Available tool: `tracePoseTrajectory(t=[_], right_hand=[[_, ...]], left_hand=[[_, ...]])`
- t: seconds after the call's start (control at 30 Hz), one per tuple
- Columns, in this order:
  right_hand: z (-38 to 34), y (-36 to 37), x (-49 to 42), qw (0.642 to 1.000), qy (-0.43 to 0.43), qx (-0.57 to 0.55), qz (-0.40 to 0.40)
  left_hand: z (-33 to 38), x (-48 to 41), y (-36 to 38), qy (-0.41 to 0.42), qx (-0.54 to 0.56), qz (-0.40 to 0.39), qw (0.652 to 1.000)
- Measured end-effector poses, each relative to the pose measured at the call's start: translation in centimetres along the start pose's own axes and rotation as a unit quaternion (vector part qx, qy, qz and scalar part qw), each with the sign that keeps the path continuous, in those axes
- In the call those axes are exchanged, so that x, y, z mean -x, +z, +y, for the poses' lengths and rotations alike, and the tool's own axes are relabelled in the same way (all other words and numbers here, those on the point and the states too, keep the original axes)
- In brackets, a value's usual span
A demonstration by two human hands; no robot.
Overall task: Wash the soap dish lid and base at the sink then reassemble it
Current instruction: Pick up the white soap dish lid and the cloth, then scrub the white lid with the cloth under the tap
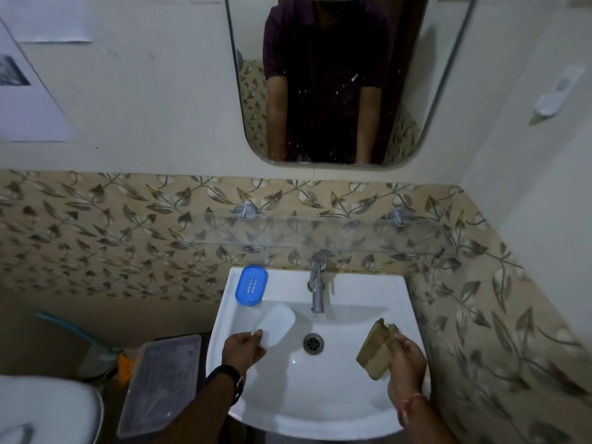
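The blue soap dish base [251,285], with drain holes, lies on the back left corner of the white sink [368,286]. My left hand [244,347] pinches the near edge of the translucent white lid [276,325] and holds it over the left side of the basin. My right hand [406,357] grips a worn brown-green scrub sponge [375,349] over the basin's right side. The lid and sponge are apart, with the drain [313,342] between them.
A chrome tap [317,283] stands at the back centre with no water seen running. A glass shelf [320,230] hangs above it, under a mirror [330,81]. A grey tray [160,382] and a toilet lid [45,408] lie to the left.
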State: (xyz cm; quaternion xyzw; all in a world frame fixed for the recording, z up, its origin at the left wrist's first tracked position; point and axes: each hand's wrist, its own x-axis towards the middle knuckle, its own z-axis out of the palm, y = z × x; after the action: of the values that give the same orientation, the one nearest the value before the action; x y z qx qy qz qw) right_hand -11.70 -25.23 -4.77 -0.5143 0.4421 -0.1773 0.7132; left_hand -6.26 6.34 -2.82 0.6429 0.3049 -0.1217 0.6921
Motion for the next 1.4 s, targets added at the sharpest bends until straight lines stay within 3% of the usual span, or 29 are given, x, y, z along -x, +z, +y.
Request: tracePoseTrajectory(t=[0.2, 0.33, 0.53, 0.73, 0.83, 1.03, 1.13, 1.23, 1.4], right_hand=[[0.7, -1.0, 1.7, 1.000, 0.001, 0.008, -0.019], [-0.7, -1.3, 3.6, 0.999, -0.006, 0.008, -0.031], [-0.3, -2.0, 4.8, 0.999, 0.004, 0.030, -0.038], [-0.5, -2.4, 5.8, 0.999, 0.033, 0.010, -0.041], [-0.3, -2.1, 6.1, 0.998, 0.050, 0.000, -0.045], [-0.8, -0.5, 7.1, 0.995, 0.056, -0.029, -0.074], [-0.9, 0.5, 7.6, 0.994, 0.064, -0.006, -0.085], [-1.0, 1.7, 8.4, 0.993, 0.070, 0.029, -0.096], [-1.8, 3.5, 9.9, 0.990, 0.063, 0.067, -0.107]], left_hand=[[0.9, 1.1, -1.0, 0.037, -0.158, -0.010, 0.987], [2.2, 2.0, -0.3, 0.092, -0.293, 0.007, 0.952], [4.6, 4.6, 2.6, 0.228, -0.526, -0.030, 0.819], [4.7, 7.4, 5.3, 0.374, -0.701, -0.068, 0.603], [4.5, 8.6, 5.3, 0.406, -0.727, -0.068, 0.550], [3.6, 8.0, 5.6, 0.410, -0.737, -0.070, 0.533], [3.7, 9.3, 5.3, 0.432, -0.743, -0.061, 0.507], [4.0, 9.9, 5.3, 0.423, -0.740, -0.055, 0.520], [4.7, 10.1, 5.4, 0.407, -0.699, -0.043, 0.587]])
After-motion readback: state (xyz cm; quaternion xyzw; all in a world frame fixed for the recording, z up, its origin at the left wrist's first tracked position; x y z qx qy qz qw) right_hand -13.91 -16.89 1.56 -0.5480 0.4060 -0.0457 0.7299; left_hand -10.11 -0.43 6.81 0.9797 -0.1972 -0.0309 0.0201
